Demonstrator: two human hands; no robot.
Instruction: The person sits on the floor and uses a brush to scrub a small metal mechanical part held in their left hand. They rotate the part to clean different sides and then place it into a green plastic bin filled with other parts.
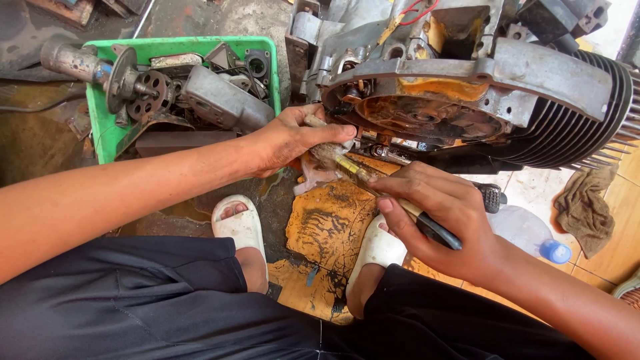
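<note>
Head view looks down past my knees at a small engine (493, 87) on the floor, its finned cylinder off to the right and its round side opening, stained orange and greasy, facing me. My left hand (293, 137) is closed in a pinch on a small stubby piece at the lower rim of that opening, thumb along the top. My right hand (443, 213) is closed around a screwdriver (387, 197) with a yellow shaft and dark handle, its tip hidden under the left fingers, so I cannot tell what it bears on. I judge I am mid-step, working something loose at the case edge; the next move calls for steadying the tip there before levering. By count: one engine, one screwdriver, one green crate (107, 127) of loose metal parts to the left, two white sandals (240, 223), one clear bottle with a blue cap (533, 237), one brown rag (587, 203).
</note>
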